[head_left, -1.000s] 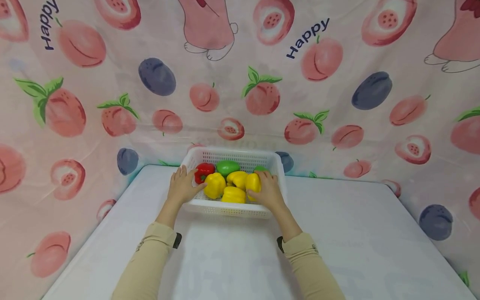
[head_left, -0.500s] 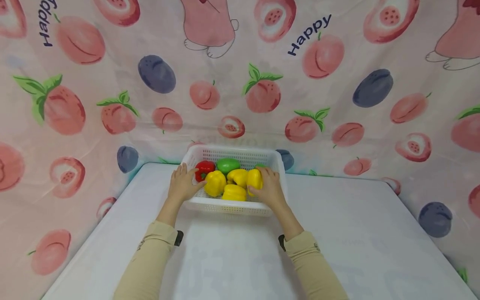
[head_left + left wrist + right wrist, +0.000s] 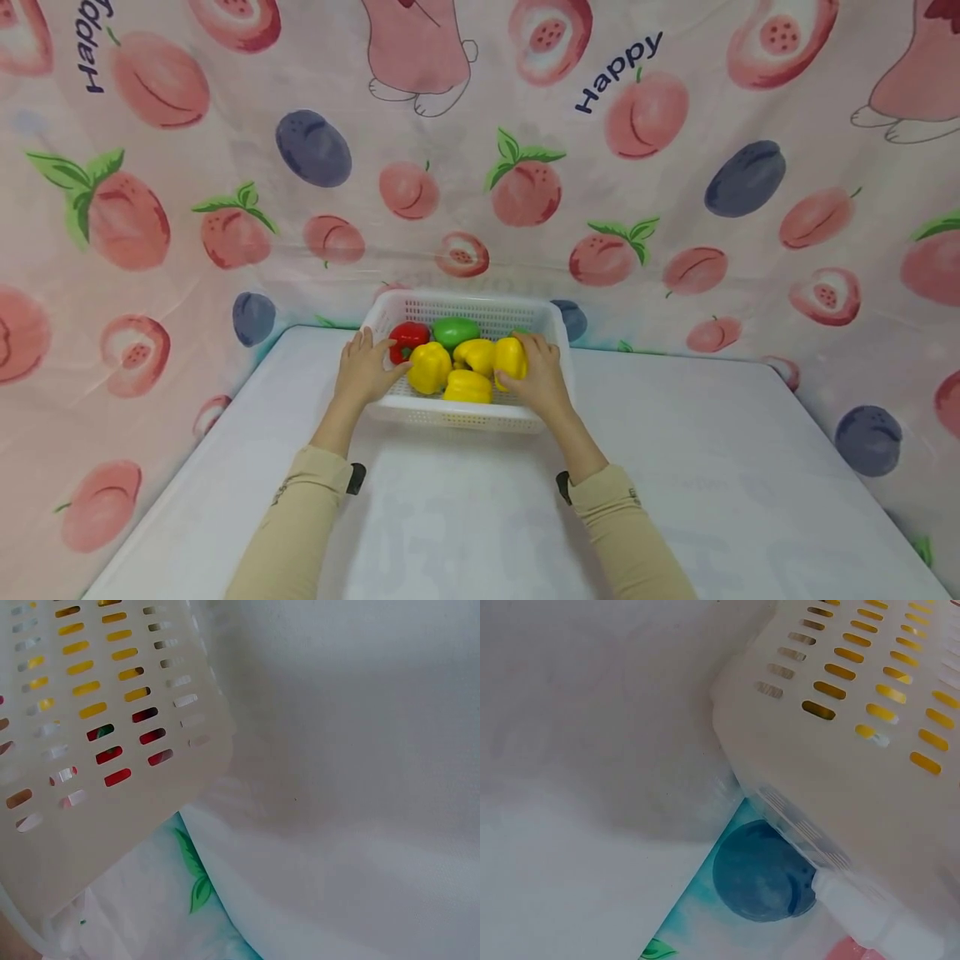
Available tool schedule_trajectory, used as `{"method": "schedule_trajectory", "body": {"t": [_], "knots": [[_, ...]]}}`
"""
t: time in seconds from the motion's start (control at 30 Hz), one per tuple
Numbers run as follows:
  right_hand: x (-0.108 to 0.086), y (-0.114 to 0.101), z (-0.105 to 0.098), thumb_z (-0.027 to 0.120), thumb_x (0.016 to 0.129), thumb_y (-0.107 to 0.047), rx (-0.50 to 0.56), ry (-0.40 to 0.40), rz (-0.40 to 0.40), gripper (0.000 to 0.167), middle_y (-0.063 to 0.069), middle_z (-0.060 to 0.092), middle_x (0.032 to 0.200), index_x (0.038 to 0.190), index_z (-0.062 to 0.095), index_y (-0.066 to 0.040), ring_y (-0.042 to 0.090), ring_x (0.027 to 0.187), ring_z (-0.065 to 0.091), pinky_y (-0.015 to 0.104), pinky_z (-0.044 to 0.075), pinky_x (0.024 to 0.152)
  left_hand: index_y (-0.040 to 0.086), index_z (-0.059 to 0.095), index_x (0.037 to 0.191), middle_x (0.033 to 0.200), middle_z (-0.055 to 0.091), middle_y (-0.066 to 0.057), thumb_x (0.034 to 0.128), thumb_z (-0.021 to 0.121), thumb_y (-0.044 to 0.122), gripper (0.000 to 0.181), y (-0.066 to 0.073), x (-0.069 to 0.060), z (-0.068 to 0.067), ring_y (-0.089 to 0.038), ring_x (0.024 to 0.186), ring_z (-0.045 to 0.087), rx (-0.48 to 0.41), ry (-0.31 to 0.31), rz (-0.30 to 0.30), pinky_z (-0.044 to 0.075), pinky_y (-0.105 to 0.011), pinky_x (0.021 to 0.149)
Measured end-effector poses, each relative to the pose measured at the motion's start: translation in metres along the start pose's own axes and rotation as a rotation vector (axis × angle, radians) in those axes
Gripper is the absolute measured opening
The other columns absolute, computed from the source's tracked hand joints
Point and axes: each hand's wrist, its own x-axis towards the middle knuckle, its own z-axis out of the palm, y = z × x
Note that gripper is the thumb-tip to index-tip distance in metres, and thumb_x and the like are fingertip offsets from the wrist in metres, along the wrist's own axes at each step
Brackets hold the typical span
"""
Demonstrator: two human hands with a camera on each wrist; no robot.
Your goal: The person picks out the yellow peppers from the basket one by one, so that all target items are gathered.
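Observation:
In the head view, a white perforated basket (image 3: 457,416) holds yellow, red and green peppers. My left hand (image 3: 362,373) reaches over its left rim, fingers spread beside the red pepper (image 3: 409,341) and thumb at the edge of a yellow pepper (image 3: 430,368). At the right end, my right hand (image 3: 542,380) has its thumb and fingers curled round another yellow pepper (image 3: 511,359). Both wrist views show mostly the outside of the basket (image 3: 150,791) (image 3: 795,761), with colours behind its slots.
More yellow peppers (image 3: 468,387) (image 3: 476,356) and a green one (image 3: 456,332) lie in the middle of the basket. The white table (image 3: 457,517) reaches back to a fruit-printed cloth (image 3: 465,133) hanging behind and at the sides.
The yellow pepper at the right has shifted slightly to the right with my right hand. My left hand has stayed nearly still, and the view has tilted a little.

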Motion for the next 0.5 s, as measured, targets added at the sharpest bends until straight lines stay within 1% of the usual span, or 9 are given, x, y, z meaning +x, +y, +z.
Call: {"method": "schedule_trajectory", "body": {"t": [0.33, 0.5], "knots": [[0.0018, -0.0011, -0.0015, 0.072, 0.080, -0.025, -0.008, 0.035, -0.040, 0.064, 0.018, 0.047, 0.134, 0.134, 0.046, -0.004, 0.038, 0.120, 0.038, 0.052, 0.043, 0.099, 0.003, 0.045, 0.137, 0.152, 0.014, -0.032, 0.0905, 0.055, 0.042, 0.062, 0.0004, 0.0016, -0.0003, -0.048, 0.142, 0.010, -0.010, 0.005, -0.003, 0.004, -0.058, 0.117], [-0.0016, -0.0022, -0.0024, 0.073, 0.079, -0.025, -0.005, 0.040, -0.055, 0.064, 0.019, 0.046, 0.134, 0.133, 0.046, -0.003, 0.039, 0.120, 0.038, 0.053, 0.043, 0.098, 0.003, 0.045, 0.137, 0.153, 0.013, -0.031, 0.0904, 0.055, 0.042, 0.062, -0.0005, 0.0010, 0.0002, -0.047, 0.142, 0.009, -0.020, -0.005, -0.005, 0.004, -0.058, 0.117]]}}
